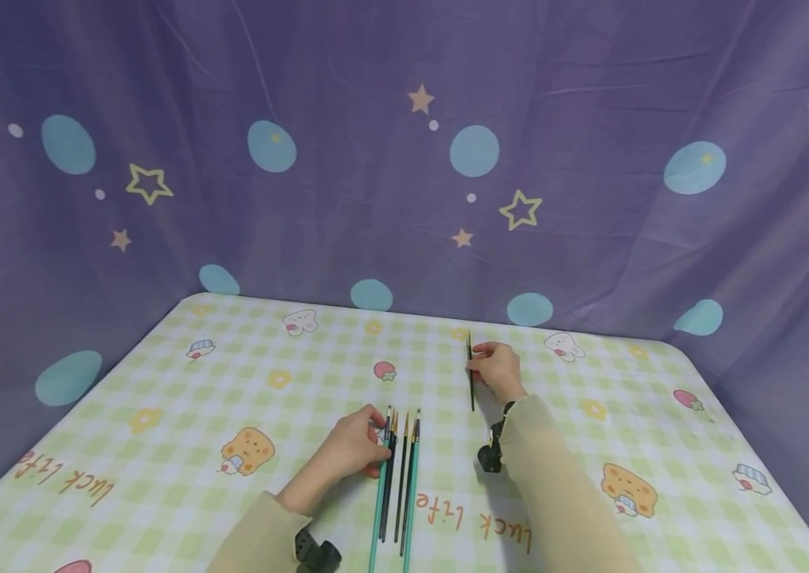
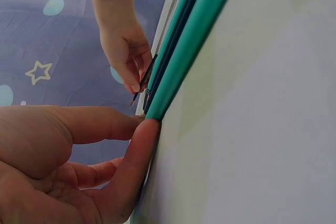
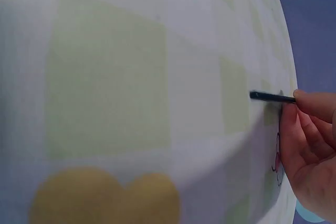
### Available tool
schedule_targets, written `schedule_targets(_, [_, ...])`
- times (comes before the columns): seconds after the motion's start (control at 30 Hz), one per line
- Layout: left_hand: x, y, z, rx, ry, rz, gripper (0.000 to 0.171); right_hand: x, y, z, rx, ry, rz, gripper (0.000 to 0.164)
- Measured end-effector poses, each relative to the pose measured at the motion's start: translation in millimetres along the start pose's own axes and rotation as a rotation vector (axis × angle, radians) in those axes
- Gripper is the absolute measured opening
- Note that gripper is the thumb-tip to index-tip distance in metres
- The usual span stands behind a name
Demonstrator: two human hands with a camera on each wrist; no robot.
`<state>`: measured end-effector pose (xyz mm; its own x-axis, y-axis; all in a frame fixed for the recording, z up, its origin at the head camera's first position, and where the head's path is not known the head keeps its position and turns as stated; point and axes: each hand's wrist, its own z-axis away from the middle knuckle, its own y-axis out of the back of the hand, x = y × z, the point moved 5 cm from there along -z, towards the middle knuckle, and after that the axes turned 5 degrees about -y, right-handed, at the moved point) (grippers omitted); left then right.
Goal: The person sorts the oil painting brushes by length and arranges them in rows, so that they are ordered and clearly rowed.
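Observation:
Several slim paintbrushes lie side by side on the table, bristles pointing to the far edge. A teal-handled paintbrush forms the left side of the row and another teal paintbrush the right, with black-handled paintbrushes between them. My left hand pinches the left teal one near its bristle end; in the left wrist view, thumb and a finger meet at that end. Farther off to the right, my right hand holds a short black paintbrush between thumb and fingertips. Its blunt handle end shows in the right wrist view.
A green-and-white checked cloth with cartoon prints covers the table. Behind its far edge hangs a purple curtain with stars and blue ovals. Black wrist cameras sit on both forearms.

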<state>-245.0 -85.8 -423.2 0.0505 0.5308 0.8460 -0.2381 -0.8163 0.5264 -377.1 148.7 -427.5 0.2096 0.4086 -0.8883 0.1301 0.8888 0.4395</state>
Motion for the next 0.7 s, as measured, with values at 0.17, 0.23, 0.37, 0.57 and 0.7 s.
schedule_targets(0.17, [1.1, -0.9, 0.5, -0.003, -0.01, 0.003, 0.034, 0.2, -1.3, -0.4, 0.038, 0.03, 0.008, 0.03])
schedule_targets(0.23, [1.6, -0.9, 0.6, -0.002, -0.011, 0.006, 0.034, 0.0, -1.7, -0.5, 0.057, 0.041, 0.021, 0.029])
schedule_targets(0.37, [0.9, -1.3, 0.2, -0.003, 0.0, 0.011, 0.034, -0.2, -2.6, -1.0, 0.082, 0.056, 0.036, 0.028])
schedule_targets(0.57, [0.2, -0.3, 0.2, 0.001, 0.01, 0.007, 0.034, 0.6, -3.0, -2.3, 0.106, 0.063, 0.054, 0.025])
schedule_targets(0.7, [0.6, 0.4, 0.5, 0.006, 0.008, 0.007, 0.034, -0.8, -3.8, -1.9, 0.121, 0.06, 0.079, 0.025])
